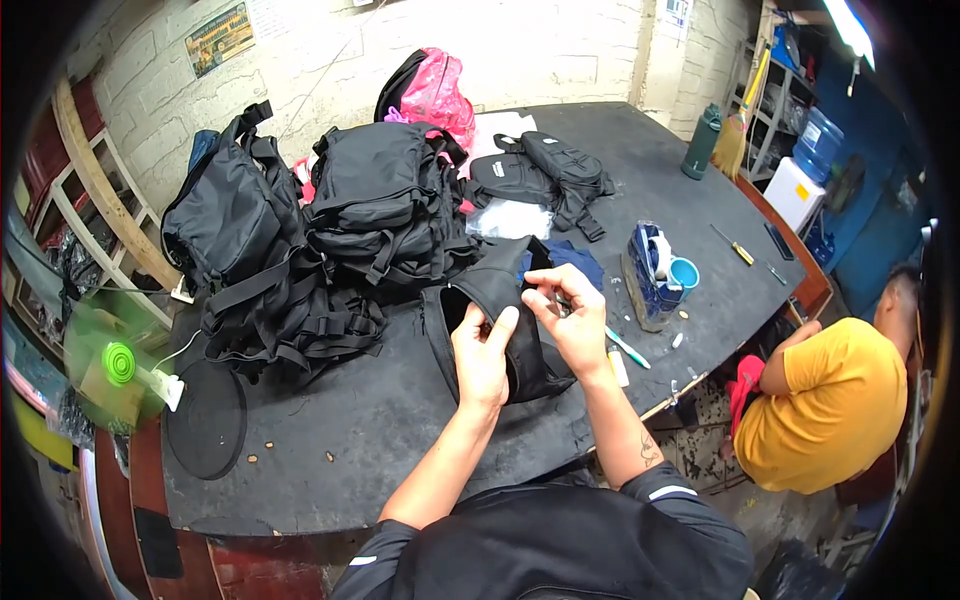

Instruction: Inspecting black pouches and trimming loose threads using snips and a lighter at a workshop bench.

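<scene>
A black bag (532,352) stands partly open on the table before me. My left hand (483,358) grips the edge of its opening, thumb outside and fingers reaching into the dark inside. At the bag's upper right edge, my right hand (572,318) is closed in a pinch, thumb and forefinger together against the fabric. Something small and dark shows by the right palm, too little of it to name. Dark blue cloth (578,262) lies just behind the bag. A white-and-teal toothbrush-like tool (628,347) rests beside my right wrist.
Black backpacks (375,190) are piled at the left, with a pink bag (440,95) and smaller black bags (540,172) behind. A blue bin (648,280), cup (684,274), screwdriver (738,250) and green bottle (702,145) stand right. A whirring green fan (119,364) is left; a person in yellow (830,410) sits right.
</scene>
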Demonstrator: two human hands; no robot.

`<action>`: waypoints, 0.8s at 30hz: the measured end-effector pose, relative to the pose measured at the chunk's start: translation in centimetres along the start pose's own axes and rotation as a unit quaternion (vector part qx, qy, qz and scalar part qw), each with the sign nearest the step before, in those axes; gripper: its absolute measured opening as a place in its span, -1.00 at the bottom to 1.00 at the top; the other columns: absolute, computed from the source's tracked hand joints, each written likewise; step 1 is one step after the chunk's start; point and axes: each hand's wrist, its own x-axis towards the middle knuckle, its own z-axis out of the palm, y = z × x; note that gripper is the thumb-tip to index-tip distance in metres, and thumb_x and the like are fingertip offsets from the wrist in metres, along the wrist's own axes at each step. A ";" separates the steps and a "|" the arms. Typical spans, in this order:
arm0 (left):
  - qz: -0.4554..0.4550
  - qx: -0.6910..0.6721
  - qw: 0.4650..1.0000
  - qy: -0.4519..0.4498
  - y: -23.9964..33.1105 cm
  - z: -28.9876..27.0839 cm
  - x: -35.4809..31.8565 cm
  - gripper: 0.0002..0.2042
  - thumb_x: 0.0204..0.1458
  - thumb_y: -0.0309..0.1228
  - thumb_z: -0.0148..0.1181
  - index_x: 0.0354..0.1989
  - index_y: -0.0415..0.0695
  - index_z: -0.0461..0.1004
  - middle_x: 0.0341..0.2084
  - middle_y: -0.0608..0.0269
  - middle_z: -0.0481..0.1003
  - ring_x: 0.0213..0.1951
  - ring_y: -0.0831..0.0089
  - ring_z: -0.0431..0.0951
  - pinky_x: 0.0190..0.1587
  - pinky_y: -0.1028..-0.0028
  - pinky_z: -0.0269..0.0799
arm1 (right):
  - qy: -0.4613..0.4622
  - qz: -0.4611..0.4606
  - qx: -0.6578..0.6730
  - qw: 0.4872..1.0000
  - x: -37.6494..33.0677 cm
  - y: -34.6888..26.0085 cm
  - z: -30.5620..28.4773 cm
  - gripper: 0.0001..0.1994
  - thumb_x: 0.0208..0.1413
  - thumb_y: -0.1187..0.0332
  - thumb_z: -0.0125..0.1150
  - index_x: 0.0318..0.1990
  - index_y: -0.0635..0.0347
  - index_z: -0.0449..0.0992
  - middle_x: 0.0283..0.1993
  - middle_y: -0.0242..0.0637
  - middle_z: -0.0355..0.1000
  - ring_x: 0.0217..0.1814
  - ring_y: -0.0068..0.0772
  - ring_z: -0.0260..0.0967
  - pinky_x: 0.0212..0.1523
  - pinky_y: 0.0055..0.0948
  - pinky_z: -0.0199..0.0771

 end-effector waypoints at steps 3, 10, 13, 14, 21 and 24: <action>-0.006 0.027 1.000 -0.009 -0.5 -0.1 -0.2 -0.82 0.03 -0.61 0.12 -0.17 -0.31 0.44 -0.29 0.33 0.47 -0.25 0.61 0.42 -0.07 0.60 0.30 | -0.009 -0.080 -0.094 0.992 0.5 0.0 0.5 -0.85 -0.17 0.59 0.23 -0.41 0.26 0.40 -0.51 -0.36 0.27 -0.54 -0.54 0.22 -0.49 -0.56 0.27; -0.001 -0.045 0.999 -0.001 0.9 -0.4 -0.1 -0.79 0.03 -0.62 0.10 -0.13 -0.32 0.44 -0.25 0.30 0.50 -0.24 0.61 0.45 -0.09 0.60 0.32 | 0.144 0.025 -0.024 0.989 3.8 5.6 -3.2 -0.94 0.06 0.48 0.11 -0.38 0.25 0.37 -0.53 -0.48 0.27 -0.48 -0.65 0.21 -0.46 -0.60 0.24; -0.041 -0.067 0.997 0.011 0.8 -0.7 0.3 -0.78 0.04 -0.62 0.09 -0.12 -0.32 0.44 -0.24 0.29 0.50 -0.23 0.61 0.45 -0.07 0.60 0.32 | 0.003 0.056 0.111 0.992 2.1 2.7 -1.8 -0.90 0.08 0.37 0.17 -0.36 0.19 0.45 -0.47 -0.60 0.30 -0.44 -0.81 0.12 -0.43 -0.73 0.10; -0.041 -0.066 0.997 0.013 0.9 -0.8 0.1 -0.78 0.04 -0.62 0.09 -0.12 -0.32 0.44 -0.24 0.29 0.50 -0.23 0.61 0.45 -0.07 0.60 0.32 | -0.042 0.061 0.067 0.995 1.6 2.1 -1.6 -0.91 0.03 0.41 0.21 -0.39 0.22 0.48 -0.44 -0.57 0.35 -0.46 -0.81 0.13 -0.42 -0.74 0.12; -0.014 -0.015 1.000 -0.002 0.2 -0.4 0.1 -0.79 0.04 -0.62 0.08 -0.13 -0.32 0.43 -0.24 0.28 0.49 -0.23 0.62 0.44 -0.08 0.59 0.33 | -0.069 -0.049 -0.061 0.995 1.1 -1.0 -0.4 -0.95 -0.06 0.57 0.21 -0.44 0.28 0.46 -0.52 -0.56 0.29 -0.50 -0.82 0.12 -0.51 -0.71 0.13; -0.014 -0.003 1.000 -0.022 0.1 -0.8 0.1 -0.76 0.02 -0.63 0.09 -0.10 -0.33 0.42 -0.22 0.27 0.49 -0.19 0.59 0.45 -0.04 0.59 0.32 | -0.060 -0.104 -0.198 0.973 0.9 -0.6 0.6 -0.83 -0.24 0.60 0.17 -0.45 0.24 0.32 -0.53 -0.23 0.27 -0.55 -0.29 0.31 -0.49 -0.43 0.32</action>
